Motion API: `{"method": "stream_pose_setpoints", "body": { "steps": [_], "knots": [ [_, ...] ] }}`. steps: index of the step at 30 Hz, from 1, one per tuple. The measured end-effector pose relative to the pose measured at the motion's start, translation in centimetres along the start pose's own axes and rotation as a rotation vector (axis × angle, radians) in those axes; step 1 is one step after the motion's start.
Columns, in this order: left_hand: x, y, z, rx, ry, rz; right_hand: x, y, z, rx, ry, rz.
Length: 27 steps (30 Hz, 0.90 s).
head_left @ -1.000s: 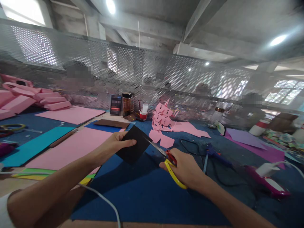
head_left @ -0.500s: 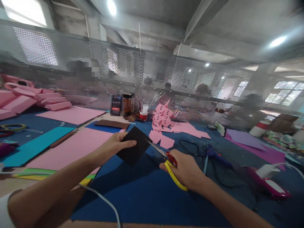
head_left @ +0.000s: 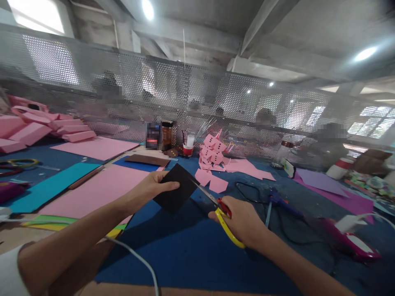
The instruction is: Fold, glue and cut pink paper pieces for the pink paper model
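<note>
My left hand (head_left: pixel 149 190) pinches a black square of paper (head_left: pixel 176 188) by its left side and holds it above the blue table cover (head_left: pixel 191 250). My right hand (head_left: pixel 242 220) grips yellow-and-red scissors (head_left: pixel 217 209). Their blades point up and left and meet the right edge of the black paper. Both forearms reach in from the bottom of the view.
Large pink sheets (head_left: pixel 95 189), a teal sheet (head_left: pixel 46 187) and pink foam blocks (head_left: pixel 37 129) lie on the left. A heap of pink cut pieces (head_left: pixel 216 158), jars (head_left: pixel 166 135) and a cup stand at the back. A glue gun (head_left: pixel 352 242) with cables lies to the right. People sit behind a perforated metal screen (head_left: pixel 185 94).
Both hands, the black paper and the scissors hold nearly the same pose. Only the camera has shifted slightly.
</note>
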<state>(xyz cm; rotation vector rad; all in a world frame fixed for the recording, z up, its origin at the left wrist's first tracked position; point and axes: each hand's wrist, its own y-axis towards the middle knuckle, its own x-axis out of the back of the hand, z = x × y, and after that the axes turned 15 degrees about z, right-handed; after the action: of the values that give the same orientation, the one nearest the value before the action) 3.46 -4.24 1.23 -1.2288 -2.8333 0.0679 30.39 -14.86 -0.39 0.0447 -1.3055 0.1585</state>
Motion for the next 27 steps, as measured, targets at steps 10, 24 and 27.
{"method": "stream_pose_setpoints", "body": {
  "steps": [10,24,27],
  "knots": [
    [0.02,0.05,-0.07,0.0,-0.003,0.005,-0.25,0.16,-0.23,0.02,-0.045,-0.005],
    [-0.08,-0.05,-0.23,0.011,-0.003,0.005,-0.32,0.32,-0.31,0.022,-0.084,-0.012],
    [-0.04,-0.06,-0.15,0.008,-0.014,0.015,-0.12,0.28,-0.08,0.024,-0.092,0.001]
  ]
}}
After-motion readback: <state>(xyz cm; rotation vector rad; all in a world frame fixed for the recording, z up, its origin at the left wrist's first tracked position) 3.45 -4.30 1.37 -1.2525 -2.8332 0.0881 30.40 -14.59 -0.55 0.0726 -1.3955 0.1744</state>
